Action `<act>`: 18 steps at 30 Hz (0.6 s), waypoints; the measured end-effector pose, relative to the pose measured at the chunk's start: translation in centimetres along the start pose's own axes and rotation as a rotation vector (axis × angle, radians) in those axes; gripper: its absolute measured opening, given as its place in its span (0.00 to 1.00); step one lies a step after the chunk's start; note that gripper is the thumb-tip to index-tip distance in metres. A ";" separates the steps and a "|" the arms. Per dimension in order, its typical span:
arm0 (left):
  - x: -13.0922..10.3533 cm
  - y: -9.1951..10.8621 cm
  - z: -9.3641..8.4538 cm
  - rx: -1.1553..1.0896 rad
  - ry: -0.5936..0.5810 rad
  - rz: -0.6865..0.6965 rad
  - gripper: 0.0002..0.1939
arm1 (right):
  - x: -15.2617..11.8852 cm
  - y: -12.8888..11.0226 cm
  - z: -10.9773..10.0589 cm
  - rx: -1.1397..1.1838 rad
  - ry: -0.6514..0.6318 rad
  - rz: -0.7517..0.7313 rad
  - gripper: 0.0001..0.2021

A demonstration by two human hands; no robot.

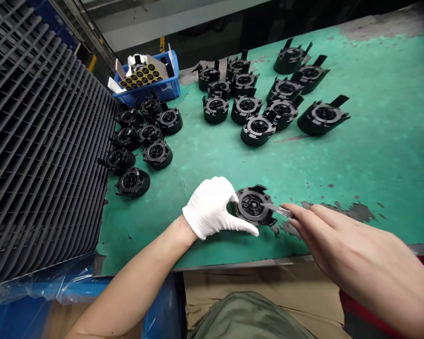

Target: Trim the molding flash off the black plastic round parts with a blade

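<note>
1. The black round part (251, 203) lies on the green surface (205, 162), close to its near edge and between the two hands. Its ribbed, ringed face is up, and dark tabs stick out around its rim.
2. The left hand (212, 207), in a white glove, curves around the left side of this part. Its grip is spread: thumb and forefinger stand apart, the forefinger at the left rim and the thumb along the near rim. How firmly it presses, I cannot tell.
3. The right hand (342, 238), ungloved, comes in from the right. Its grip is pinched shut on a thin metal blade (277, 210), whose tip points left and reaches over the part's face near the centre. Whether the tip touches the face is unclear.
4. Beyond the left hand, toward the left edge of the surface, stands a cluster of similar black parts (157, 153), packed close together.
5. A larger group of black housings (257, 129) stands farther back, right of the cluster, most with upright tabs.
6. A blue basket (169, 89) sits at the far left corner, holding a sheet of round black-and-gold stickers (141, 77) and pale pieces.
7. A dark gray grid rack (45, 136) rises along the left side, above crumpled clear plastic film (56, 282).
</note>
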State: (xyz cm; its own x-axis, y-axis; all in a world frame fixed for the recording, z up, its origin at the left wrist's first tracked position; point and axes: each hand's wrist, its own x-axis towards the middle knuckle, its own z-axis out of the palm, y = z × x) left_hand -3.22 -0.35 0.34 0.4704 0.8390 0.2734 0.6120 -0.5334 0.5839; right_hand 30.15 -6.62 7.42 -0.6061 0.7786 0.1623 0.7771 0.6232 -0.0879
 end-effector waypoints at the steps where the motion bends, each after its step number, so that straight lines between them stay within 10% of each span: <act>1: -0.2 0.0 0.0 0.025 0.011 0.033 0.46 | -0.1 0.2 0.0 -0.011 0.017 -0.016 0.20; 9: 0.1 -0.4 0.5 -0.165 0.025 0.018 0.71 | 2.4 1.8 0.0 0.002 0.043 -0.115 0.21; 18: 0.4 -0.8 0.6 -0.225 -0.143 0.006 0.68 | 4.4 2.4 0.6 0.048 0.009 -0.173 0.20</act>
State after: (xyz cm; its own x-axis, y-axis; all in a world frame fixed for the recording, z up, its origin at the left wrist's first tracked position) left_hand -3.17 0.41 -0.47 0.5685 0.8036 0.1761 0.4595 -0.4878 0.7422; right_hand 29.27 -1.63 7.32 -0.7282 0.6592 0.1876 0.6526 0.7505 -0.1043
